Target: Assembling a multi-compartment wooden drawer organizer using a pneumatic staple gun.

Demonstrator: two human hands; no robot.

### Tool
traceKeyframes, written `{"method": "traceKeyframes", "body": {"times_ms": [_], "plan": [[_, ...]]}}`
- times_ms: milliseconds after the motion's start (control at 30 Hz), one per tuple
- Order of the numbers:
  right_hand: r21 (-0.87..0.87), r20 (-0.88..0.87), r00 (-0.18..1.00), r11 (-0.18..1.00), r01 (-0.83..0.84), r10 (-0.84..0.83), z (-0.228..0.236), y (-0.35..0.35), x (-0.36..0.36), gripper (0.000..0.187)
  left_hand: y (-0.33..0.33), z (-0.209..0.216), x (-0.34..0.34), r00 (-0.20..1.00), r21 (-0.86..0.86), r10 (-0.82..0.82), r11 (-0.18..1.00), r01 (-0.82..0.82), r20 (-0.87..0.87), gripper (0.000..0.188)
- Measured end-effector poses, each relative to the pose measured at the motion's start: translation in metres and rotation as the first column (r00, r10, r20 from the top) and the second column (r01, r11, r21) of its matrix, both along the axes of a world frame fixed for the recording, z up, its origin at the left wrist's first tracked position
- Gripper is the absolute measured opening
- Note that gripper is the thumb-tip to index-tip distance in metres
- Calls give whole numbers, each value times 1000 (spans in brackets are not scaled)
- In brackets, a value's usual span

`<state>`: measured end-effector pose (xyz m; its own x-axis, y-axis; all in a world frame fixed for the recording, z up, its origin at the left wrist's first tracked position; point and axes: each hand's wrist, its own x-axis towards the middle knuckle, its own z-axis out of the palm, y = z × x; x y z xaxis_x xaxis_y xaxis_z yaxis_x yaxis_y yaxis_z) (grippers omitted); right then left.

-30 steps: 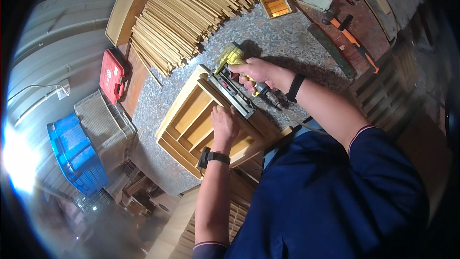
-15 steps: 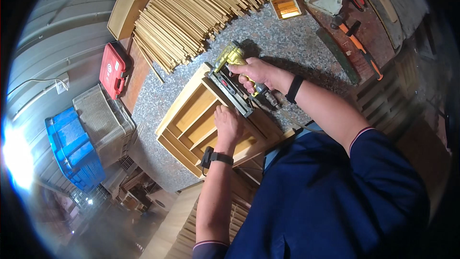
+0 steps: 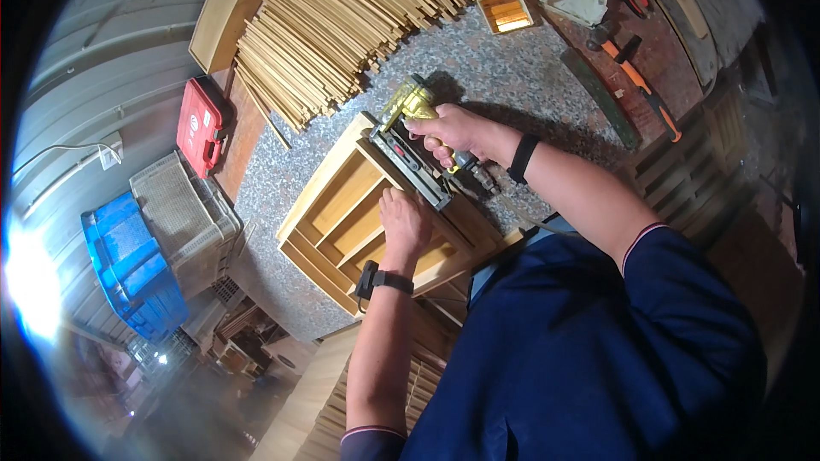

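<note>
My right hand (image 3: 454,131) is wrapped round the grip of a yellow nail gun (image 3: 412,102), with an air hose fitting at the handle's lower end. The gun's long grey magazine (image 3: 414,169) lies along the right side of a light wooden tray (image 3: 321,172), its nose by the tray's far corner. Thin dividers split the tray into several compartments. My left hand (image 3: 405,222) reaches over the tray with bent fingers closed on a divider or inner edge, close to the magazine. The fingertips are partly hidden.
Many thin wooden strips (image 3: 342,26) are piled at the back of the speckled tabletop (image 3: 265,196). A small hinged box (image 3: 504,8), a dark flat bar (image 3: 600,98) and an orange-handled hammer (image 3: 641,81) lie right. Left are a red case (image 3: 202,126) and a blue crate (image 3: 132,256).
</note>
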<state>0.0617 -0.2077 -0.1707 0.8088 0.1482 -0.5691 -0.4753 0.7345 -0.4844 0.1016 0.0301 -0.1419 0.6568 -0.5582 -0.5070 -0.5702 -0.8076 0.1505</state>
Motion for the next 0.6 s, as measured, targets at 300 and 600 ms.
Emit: {"method": "traceKeyframes", "body": {"times_ms": [300,600], "plan": [[18,36,999,999,32,-32,-5,-7,-18,30,-4,0,-2,1000,9,22,1000,-22,17,40],[-158,-74,974,966,203,-216,1,-56,-112,25,-11,0,-11,992,-15,76,997,-75,104,41]]}}
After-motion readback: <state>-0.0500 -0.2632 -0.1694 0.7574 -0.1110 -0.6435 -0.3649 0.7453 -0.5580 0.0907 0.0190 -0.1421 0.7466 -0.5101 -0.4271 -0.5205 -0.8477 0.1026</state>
